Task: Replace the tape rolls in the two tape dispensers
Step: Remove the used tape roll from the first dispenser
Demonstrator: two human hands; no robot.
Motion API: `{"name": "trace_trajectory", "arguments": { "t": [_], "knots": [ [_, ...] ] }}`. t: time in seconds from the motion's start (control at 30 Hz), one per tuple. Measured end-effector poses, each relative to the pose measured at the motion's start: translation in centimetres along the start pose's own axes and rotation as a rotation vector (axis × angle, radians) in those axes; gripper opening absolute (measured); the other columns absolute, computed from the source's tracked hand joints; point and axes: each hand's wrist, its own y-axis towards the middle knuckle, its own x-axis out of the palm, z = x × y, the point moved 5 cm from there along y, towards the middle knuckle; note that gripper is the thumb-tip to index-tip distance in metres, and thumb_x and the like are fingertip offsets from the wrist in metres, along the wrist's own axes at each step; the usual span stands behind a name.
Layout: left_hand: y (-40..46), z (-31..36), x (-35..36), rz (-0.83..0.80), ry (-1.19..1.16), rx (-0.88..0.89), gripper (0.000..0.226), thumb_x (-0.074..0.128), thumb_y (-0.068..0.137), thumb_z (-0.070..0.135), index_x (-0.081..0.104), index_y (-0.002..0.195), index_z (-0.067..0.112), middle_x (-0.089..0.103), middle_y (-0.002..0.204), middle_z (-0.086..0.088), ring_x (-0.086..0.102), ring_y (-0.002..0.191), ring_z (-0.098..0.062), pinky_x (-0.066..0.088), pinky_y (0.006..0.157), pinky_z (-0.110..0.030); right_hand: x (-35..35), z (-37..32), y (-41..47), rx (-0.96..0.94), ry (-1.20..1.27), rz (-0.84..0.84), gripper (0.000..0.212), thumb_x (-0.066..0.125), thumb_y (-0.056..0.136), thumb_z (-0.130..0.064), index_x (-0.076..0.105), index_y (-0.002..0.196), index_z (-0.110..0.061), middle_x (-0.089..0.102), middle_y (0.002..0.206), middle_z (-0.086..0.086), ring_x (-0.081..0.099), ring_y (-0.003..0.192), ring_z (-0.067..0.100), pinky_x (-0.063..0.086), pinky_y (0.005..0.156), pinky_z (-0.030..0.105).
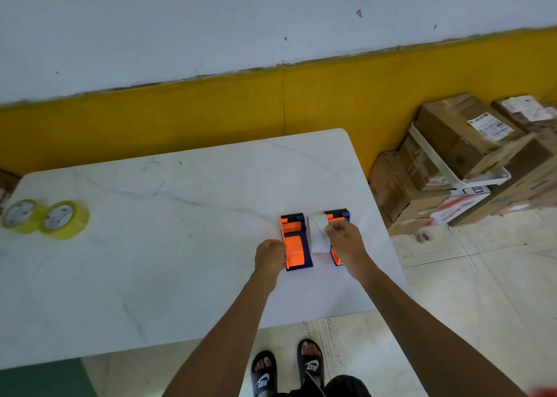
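Two orange and purple tape dispensers stand side by side near the right end of the white table (150,261). My left hand (270,256) grips the left dispenser (295,243) at its near left side. My right hand (343,240) is closed over the right dispenser (337,216), covering most of it. Between the dispensers a pale strip, tape or paper (319,234), runs from my right fingers; which it is I cannot tell. Two yellowish tape rolls (64,219) (19,216) stand side by side at the table's far left, apart from both hands.
Stacked cardboard boxes (464,158) and a white tray sit on the floor right of the table. A small roll core (423,236) lies on the tiles. A yellow and white wall (211,110) runs behind the table. My sandalled feet (286,369) stand at the near edge.
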Motion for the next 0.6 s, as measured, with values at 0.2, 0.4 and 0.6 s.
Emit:
{"name": "trace_trajectory", "arguments": {
  "t": [0.2, 0.4, 0.6],
  "knots": [
    [0.4, -1.2, -0.2, 0.002, 0.006, -0.016, 0.022, 0.046, 0.089, 0.009, 0.062, 0.103, 0.006, 0.068, 0.111, -0.021, 0.064, 0.092, -0.027, 0.055, 0.084, -0.037, -0.2, 0.1, -0.2, -0.025, 0.014, -0.008, 0.012, 0.048, 0.095, -0.017, 0.058, 0.09, -0.011, 0.055, 0.08, 0.0, 0.055, 0.088, 0.021, 0.051, 0.082, 0.036],
    [0.6, 0.3, -1.1, 0.045, 0.03, 0.042, 0.015, 0.046, 0.091, 0.009, 0.061, 0.094, 0.009, 0.069, 0.109, -0.019, 0.066, 0.105, -0.03, 0.054, 0.091, -0.039, -0.1, -0.3, 0.0, -0.031, 0.021, -0.006, 0.014, 0.05, 0.094, -0.018, 0.06, 0.088, -0.011, 0.057, 0.08, 0.005, 0.056, 0.084, 0.023, 0.048, 0.077, 0.036],
    [0.5, 3.9, -4.3, 0.093, -0.015, 0.145, 0.022, 0.046, 0.092, 0.01, 0.061, 0.106, 0.006, 0.066, 0.098, -0.013, 0.062, 0.087, -0.023, 0.052, 0.081, -0.034, 1.7, -3.1, 0.2, -0.063, 0.111, -0.041, 0.016, 0.052, 0.093, -0.014, 0.062, 0.086, -0.003, 0.054, 0.076, 0.008, 0.052, 0.078, 0.022, 0.047, 0.077, 0.04]
  ]
}}
